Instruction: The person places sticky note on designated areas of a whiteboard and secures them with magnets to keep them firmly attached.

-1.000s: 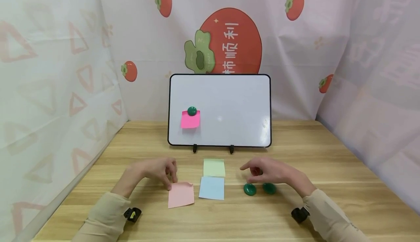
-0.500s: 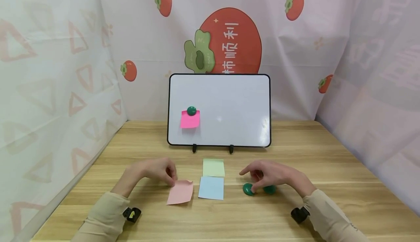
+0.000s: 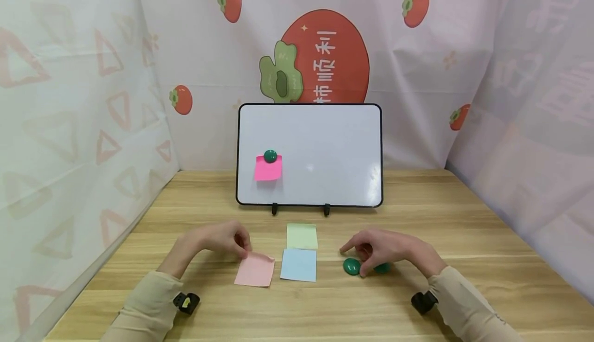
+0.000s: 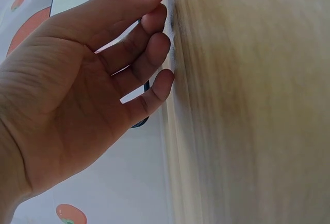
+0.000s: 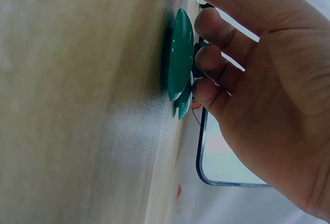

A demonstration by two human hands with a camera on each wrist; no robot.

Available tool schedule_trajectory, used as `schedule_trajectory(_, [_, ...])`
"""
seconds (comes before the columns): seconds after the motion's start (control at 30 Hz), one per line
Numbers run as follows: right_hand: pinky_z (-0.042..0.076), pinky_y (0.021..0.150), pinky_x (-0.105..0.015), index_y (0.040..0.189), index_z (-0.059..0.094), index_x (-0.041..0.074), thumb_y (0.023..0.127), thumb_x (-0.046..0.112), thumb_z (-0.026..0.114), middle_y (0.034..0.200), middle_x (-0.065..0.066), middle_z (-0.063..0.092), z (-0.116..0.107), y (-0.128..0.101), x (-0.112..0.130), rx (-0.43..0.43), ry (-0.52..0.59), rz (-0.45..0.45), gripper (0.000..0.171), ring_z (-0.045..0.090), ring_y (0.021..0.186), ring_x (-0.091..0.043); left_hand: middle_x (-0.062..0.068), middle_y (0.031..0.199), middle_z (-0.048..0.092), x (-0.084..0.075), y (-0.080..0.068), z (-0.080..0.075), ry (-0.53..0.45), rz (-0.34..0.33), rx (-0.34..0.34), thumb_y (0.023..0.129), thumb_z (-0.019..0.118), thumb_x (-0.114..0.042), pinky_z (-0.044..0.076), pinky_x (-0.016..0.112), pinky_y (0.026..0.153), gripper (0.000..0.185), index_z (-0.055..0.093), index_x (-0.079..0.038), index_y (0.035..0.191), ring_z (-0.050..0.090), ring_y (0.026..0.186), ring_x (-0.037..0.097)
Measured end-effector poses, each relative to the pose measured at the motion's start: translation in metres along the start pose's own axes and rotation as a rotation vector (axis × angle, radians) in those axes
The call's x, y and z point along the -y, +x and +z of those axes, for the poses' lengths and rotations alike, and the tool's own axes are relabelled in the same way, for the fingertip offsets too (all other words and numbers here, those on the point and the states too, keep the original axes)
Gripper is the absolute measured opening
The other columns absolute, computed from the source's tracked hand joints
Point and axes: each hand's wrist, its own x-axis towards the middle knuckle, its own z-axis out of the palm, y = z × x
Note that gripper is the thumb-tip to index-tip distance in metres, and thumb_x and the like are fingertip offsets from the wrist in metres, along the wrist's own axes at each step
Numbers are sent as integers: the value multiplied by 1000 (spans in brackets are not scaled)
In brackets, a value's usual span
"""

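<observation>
My left hand (image 3: 227,238) pinches the pale pink sticky note (image 3: 255,271) at its upper left corner, and the note lies slanted near the table surface. In the left wrist view, thumb and index finger of the left hand (image 4: 103,74) meet at a sliver of pink. My right hand (image 3: 382,246) hovers around the left green magnet (image 3: 351,266), thumb tip beside its right edge, index finger extended beyond it. Another green magnet (image 3: 382,268) shows partly behind the thumb. In the right wrist view a large green magnet (image 5: 181,54) lies under the curled fingers, with another behind it.
A light green note (image 3: 301,236) and a light blue note (image 3: 298,265) lie between the hands. Behind them a whiteboard (image 3: 325,156) stands on small black feet, bearing a bright pink note (image 3: 268,169) under a green magnet (image 3: 270,156). Printed cloth walls enclose the table.
My left thumb has shifted to the pale pink note's upper corner, and the note has turned, its lower edge swinging left and up. My right thumb has come down beside the left magnet.
</observation>
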Motion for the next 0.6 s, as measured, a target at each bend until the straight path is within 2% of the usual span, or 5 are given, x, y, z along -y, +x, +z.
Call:
schedule_trajectory(0.2, [42,64,-18,128,67,22,82,35,81,83,10,58,2,1,-3,7,-31,18,50,46,71,0,-6,85,71,1,0,-3,-16,26,-23,88,72,-14,50,23,70,5,76,-13,89,59,77,6])
schedule_trajectory(0.43, [44,68,-20,120,72,26,83,34,80,83,14,58,3,1,-1,-7,-73,13,39,47,75,-2,-9,90,72,5,1,-3,6,9,-74,91,71,-18,51,24,73,8,78,-20,94,62,81,6])
schedule_trajectory(0.6, [43,68,-19,119,73,23,84,30,80,83,15,58,3,0,3,-5,-87,9,36,47,75,-1,-8,89,72,5,1,-4,-5,7,-84,91,71,-20,51,24,72,9,77,-18,96,61,80,6])
